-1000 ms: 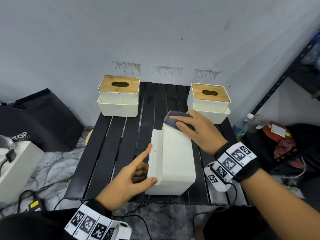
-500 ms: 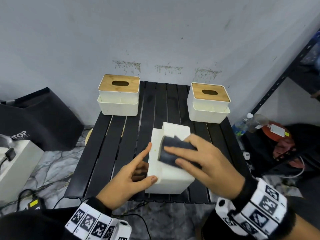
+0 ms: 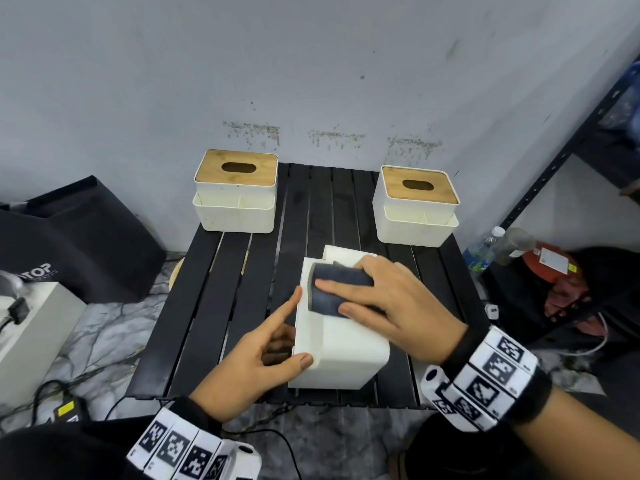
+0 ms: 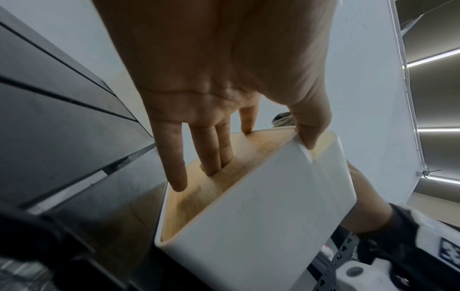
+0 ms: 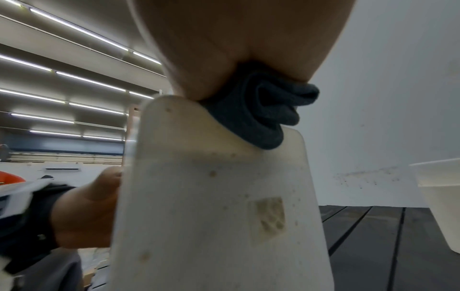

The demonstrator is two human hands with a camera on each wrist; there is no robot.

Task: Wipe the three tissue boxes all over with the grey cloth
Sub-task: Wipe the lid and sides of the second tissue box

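Observation:
A white tissue box lies on its side near the front of the black slatted table. My left hand grips its left end, thumb over the upper edge; in the left wrist view two fingers sit in the slot of its wooden lid. My right hand holds the folded grey cloth down on the box's upward face, and the cloth bunches under the palm on the box. Two more tissue boxes stand upright at the back left and back right.
A black bag and a white case sit on the floor at left. Bottles and a black metal shelf frame stand close on the right. Cables trail under the table's front edge. The wall is right behind the table.
My right hand swept the cloth from the box's far end along its top face toward me, then back a little. The left hand and the box stayed put.

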